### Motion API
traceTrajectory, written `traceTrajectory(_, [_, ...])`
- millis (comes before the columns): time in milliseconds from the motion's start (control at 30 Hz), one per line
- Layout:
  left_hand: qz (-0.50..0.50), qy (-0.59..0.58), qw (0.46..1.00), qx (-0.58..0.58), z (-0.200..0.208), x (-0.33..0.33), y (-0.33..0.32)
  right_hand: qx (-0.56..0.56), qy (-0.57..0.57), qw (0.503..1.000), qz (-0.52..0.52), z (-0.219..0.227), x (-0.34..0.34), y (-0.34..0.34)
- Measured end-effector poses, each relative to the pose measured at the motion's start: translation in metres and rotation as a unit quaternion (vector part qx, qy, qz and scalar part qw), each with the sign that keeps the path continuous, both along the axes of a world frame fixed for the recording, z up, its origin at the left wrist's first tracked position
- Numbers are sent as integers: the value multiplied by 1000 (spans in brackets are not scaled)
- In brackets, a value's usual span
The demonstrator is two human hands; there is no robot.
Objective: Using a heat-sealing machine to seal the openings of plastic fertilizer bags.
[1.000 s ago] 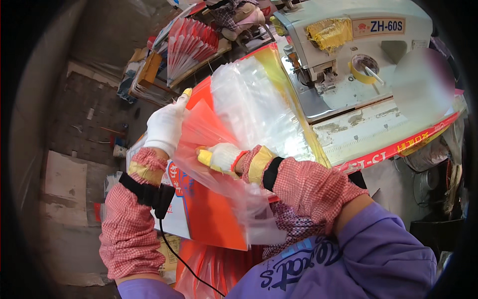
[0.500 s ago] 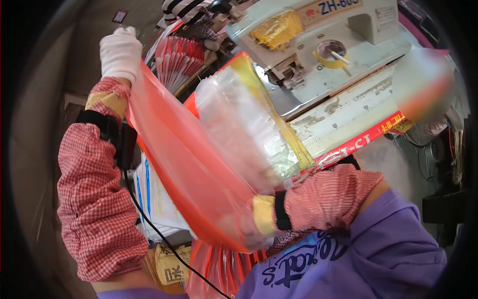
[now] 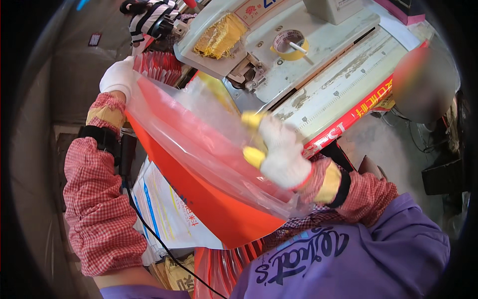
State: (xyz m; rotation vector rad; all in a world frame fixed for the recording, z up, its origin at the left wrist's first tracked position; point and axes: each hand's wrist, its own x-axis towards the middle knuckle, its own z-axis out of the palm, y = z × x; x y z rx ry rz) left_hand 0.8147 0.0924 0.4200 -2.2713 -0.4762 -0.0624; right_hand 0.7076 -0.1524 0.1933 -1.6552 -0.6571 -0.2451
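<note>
My left hand [image 3: 118,79], in a white glove, is closed on the upper left corner of a red-and-white plastic bag [image 3: 199,184]. The bag hangs slanting down to the right in front of me. Clear film [image 3: 204,142] runs along its upper edge and looks like a liner. My right hand [image 3: 281,149], in a white glove with yellow fingertips, is over the bag's right part, close to the film. Its thumb and fingers are apart, slightly blurred, with nothing visible between them. Yellowish clear plastic [image 3: 219,94] shows behind the film, beside the sewing machine.
A pale sewing machine [image 3: 318,55] stands ahead, carrying a yellow tape roll [image 3: 288,45] and a yellow cloth pad [image 3: 221,36]. Its table has a red printed front strip [image 3: 356,117]. Folded red bags [image 3: 158,67] stand at the back left; more red bags [image 3: 224,271] are below. A black cable [image 3: 159,244] hangs near my left arm.
My right hand has come up out from behind the red plastic and is now above the bag, fingers apart. My left hand keeps its corner. The bag's white printed panel shows more; the view has shifted.
</note>
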Motion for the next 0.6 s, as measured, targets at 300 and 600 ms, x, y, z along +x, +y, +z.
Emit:
traceTrajectory(300, [28, 16, 998, -49, -11, 10, -10, 122, 416, 844, 316, 20, 2, 4])
traceTrajectory(600, [115, 82, 987, -77, -12, 38, 18, -284, 252, 859, 345, 13, 35, 31])
